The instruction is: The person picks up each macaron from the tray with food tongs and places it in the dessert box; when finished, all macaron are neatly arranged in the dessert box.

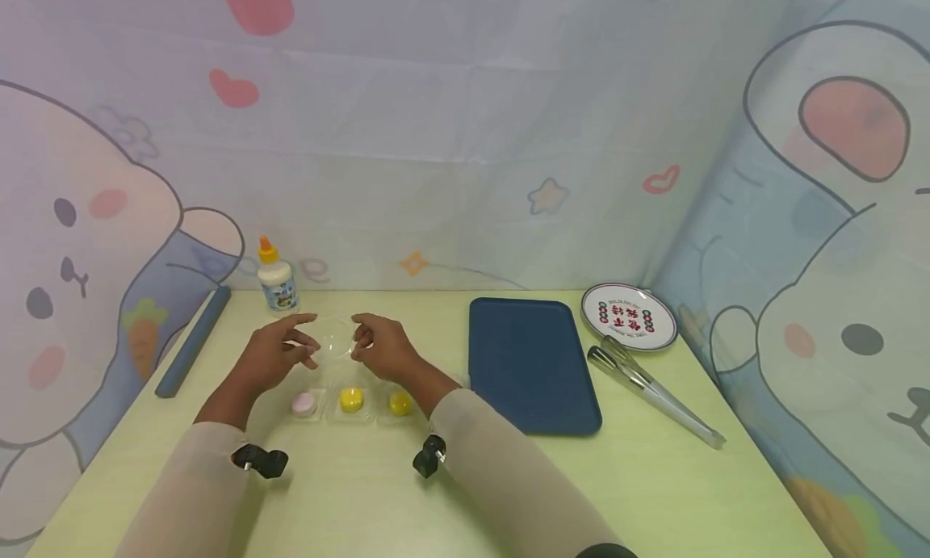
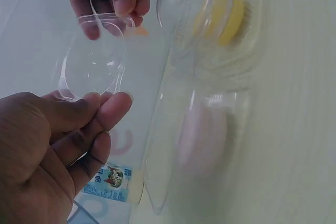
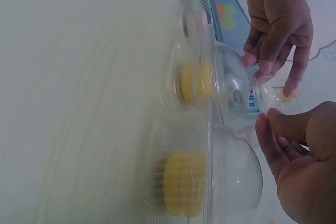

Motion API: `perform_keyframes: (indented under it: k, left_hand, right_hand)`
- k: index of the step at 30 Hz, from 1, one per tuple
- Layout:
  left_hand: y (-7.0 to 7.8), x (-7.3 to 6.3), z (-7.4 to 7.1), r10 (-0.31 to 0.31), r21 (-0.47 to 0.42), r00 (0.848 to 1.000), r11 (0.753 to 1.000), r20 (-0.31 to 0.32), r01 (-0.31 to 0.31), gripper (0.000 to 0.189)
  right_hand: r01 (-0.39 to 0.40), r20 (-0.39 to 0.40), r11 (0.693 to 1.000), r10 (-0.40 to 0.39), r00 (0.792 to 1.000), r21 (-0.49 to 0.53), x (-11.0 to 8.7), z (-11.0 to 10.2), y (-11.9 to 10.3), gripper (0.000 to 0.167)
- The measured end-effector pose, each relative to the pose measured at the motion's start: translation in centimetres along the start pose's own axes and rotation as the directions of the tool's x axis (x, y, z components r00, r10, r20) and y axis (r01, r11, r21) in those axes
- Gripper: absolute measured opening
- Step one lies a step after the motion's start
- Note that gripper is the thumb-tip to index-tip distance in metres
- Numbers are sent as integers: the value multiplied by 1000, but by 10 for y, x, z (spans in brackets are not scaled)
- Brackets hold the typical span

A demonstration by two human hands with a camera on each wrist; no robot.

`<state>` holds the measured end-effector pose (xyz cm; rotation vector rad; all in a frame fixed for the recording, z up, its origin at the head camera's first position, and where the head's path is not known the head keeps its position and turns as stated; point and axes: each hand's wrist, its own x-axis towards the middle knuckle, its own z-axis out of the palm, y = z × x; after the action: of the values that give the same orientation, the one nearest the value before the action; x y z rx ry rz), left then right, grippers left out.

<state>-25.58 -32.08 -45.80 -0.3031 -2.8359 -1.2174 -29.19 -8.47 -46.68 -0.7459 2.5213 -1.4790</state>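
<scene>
A clear plastic dome lid (image 1: pixel 334 337) is held up between both hands above the table. My left hand (image 1: pixel 272 354) pinches its left edge between thumb and forefinger. The opposite edge is pinched by my right hand (image 1: pixel 385 350). Below, in clear plastic boxes, sit a pink macaron (image 1: pixel 303 404) on the left, a yellow macaron (image 1: pixel 352 399) in the middle and another yellow macaron (image 1: pixel 400 403) by the right wrist. In the right wrist view, a clear dome (image 3: pixel 239 174) bulges over the nearest yellow one. No such dome shows over the pink one in the left wrist view.
A glue bottle (image 1: pixel 278 285) with an orange tip stands behind the left hand. A blue-grey bar (image 1: pixel 193 344) lies along the left edge. To the right are a dark blue tray (image 1: pixel 534 364), a white plate (image 1: pixel 613 337) with red lettering and metal tongs (image 1: pixel 657 395).
</scene>
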Motion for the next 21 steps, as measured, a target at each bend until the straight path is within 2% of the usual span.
perform_keyframes:
  k: [3, 6, 10, 15, 21]
  left_hand:
    - [-4, -4, -1, 12, 20, 1000, 1000, -9, -12, 50]
    - [-5, -8, 0, 43, 57, 999, 997, -21, -42, 42]
    - [-4, -13, -1, 77, 69, 997, 995, -27, -75, 47]
    - [-5, -17, -4, 58, 43, 998, 997, -24, -57, 53]
    - [-18, -25, -10, 58, -25, 998, 998, -26, -59, 41]
  right_hand:
    - [17, 33, 999, -16, 999, -28, -1, 2, 0, 42]
    - [22, 38, 999, -21, 999, -38, -2, 4, 1, 35]
    - [45, 28, 998, -44, 999, -41, -3, 6, 2, 35]
    - [74, 56, 996, -72, 996, -43, -5, 5, 0, 37]
    - [58, 109, 993, -47, 993, -102, -10, 5, -6, 42]
